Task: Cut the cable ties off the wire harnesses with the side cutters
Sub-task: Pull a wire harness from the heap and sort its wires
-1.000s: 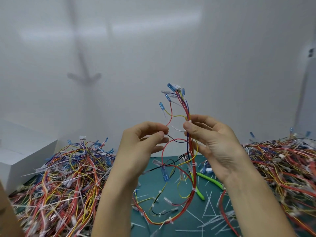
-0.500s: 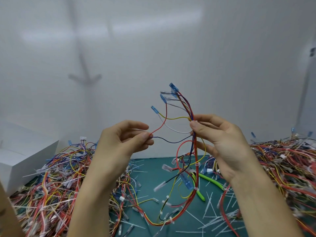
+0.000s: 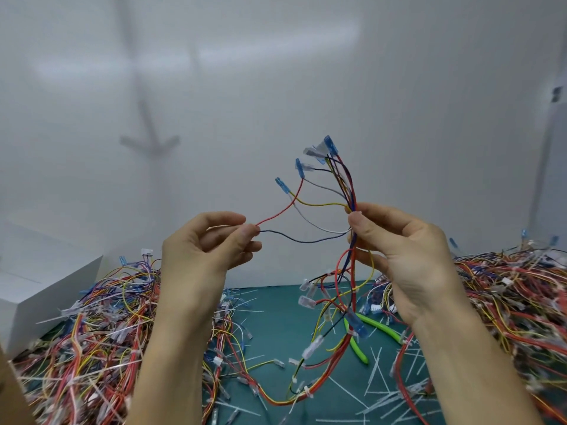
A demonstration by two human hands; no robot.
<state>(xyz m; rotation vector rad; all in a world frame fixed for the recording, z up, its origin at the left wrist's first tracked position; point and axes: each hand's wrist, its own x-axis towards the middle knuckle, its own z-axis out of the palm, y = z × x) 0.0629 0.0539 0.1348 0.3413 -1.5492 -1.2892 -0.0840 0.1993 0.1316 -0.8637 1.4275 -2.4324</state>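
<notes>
I hold one wire harness (image 3: pixel 348 191) up in front of me. My right hand (image 3: pixel 408 262) pinches its bundle of red, blue and yellow wires between thumb and forefinger, blue terminals fanning out above. My left hand (image 3: pixel 205 250) pinches a red wire and a dark blue wire pulled out sideways from the bundle. The harness hangs down to the green mat (image 3: pixel 276 326), where white cable ties (image 3: pixel 306 394) still wrap its lower loop. The green-handled side cutters (image 3: pixel 380 328) lie on the mat behind the hanging wires, in neither hand.
A big heap of harnesses (image 3: pixel 92 332) lies at the left and another heap (image 3: pixel 515 302) at the right. Several cut white tie ends (image 3: pixel 377 375) litter the mat. A white box (image 3: pixel 40 289) stands far left. A white wall is close behind.
My left hand has moved leftward, drawing the red and dark blue wires out from the bundle. The right hand has risen slightly with the harness.
</notes>
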